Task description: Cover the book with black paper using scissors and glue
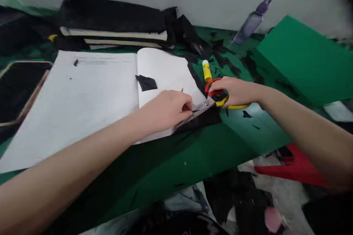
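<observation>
Green covers the whole work table [193, 154], and it is littered with black offcuts, thickest toward the pale wall at the back. On it lies a large white sheet [82, 99] with one small black cut piece [146, 82] resting on top. At the sheet's near edge, the left hand [168, 110] pinches a sliver of black paper [202, 119] between thumb and fingertips, pressed low against the table. The right hand [234, 91] has its fingers closed through the red-and-yellow handles of the scissors [213, 101], whose blades point left and meet the black paper just beside the left fingertips. Whether the blades are fully shut I cannot tell; they look nearly together.

Judging by the scraps all around, a good deal of cutting is already done, and this strip is mid-cut, with dark paper left under the blades. A yellow glue stick [206, 70] stands close behind the scissors, capped and apart from both hands. Further back leans a purple bottle [252, 20], beside a green foam block [300, 55].
</observation>
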Motion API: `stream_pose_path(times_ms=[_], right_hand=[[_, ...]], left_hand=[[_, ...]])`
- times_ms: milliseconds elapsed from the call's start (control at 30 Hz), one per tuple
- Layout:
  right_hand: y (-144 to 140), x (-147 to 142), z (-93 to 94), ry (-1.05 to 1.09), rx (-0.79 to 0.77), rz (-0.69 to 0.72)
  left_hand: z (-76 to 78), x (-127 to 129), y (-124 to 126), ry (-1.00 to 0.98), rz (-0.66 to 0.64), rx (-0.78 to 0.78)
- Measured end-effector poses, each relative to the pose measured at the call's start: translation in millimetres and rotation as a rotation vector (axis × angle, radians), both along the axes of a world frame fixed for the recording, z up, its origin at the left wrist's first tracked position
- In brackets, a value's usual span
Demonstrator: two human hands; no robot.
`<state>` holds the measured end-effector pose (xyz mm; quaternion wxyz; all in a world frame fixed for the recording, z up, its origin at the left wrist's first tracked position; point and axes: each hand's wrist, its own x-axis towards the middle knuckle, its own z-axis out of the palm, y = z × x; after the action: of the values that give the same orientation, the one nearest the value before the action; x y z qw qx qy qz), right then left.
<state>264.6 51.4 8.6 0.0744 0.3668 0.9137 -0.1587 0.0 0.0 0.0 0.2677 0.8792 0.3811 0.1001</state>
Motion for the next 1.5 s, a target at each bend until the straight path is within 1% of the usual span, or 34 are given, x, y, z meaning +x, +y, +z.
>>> stream_pose_path(times_ms=[333, 1067, 1233, 1400, 1500], right_hand=[[2.5, -0.6, -3.5, 0.002, -0.018, 0.013], [4.2, -2.6, -9.6, 0.003, 0.031, 0.037], [4.9, -1.7, -9.4, 0.013, 0.030, 0.019], [4.4, -1.8, -10.6, 0.031, 0.057, 0.017], [3.1, -2.6, -11.9, 0.006, 0.085, 0.025]], left_hand=[[1.0, 0.2, -1.8, -0.008, -0.007, -0.003], [1.5, 0.8, -3.1, -0.021, -0.015, 0.037], [2.1, 0.2, -4.1, -0.027, -0.008, 0.023], [3.8, 0.5, -4.6, -0.019, -0.001, 0.008], [8.1, 0.0, -4.4, -0.013, 0.001, 0.028]])
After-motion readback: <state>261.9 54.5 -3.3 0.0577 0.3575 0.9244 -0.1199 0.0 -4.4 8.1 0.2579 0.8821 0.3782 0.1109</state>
